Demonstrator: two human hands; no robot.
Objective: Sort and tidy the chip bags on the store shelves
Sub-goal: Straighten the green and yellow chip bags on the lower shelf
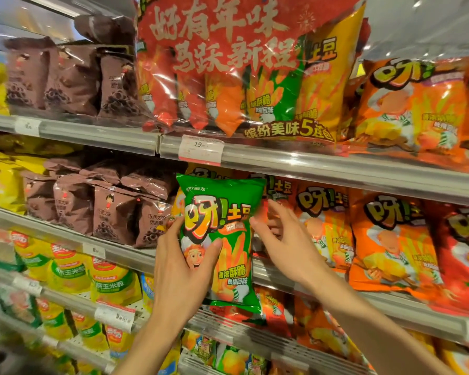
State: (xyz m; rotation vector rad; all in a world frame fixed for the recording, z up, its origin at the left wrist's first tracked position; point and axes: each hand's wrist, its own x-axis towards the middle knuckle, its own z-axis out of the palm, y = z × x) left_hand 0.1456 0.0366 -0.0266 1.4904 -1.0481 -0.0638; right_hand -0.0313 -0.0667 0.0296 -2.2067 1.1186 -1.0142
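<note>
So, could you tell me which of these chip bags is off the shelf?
The green bag, gripped in the left hand; the orange bags beside it sit on the shelf.

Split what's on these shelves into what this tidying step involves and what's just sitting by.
In the job:
green chip bag, gripped by left hand
right hand, reaching beside it
orange chip bags

Just there:
brown snack bags
red multipack
price tag

One head camera, close to the shelves (336, 169).
It faces forward and slightly up, from arm's reach.
</note>
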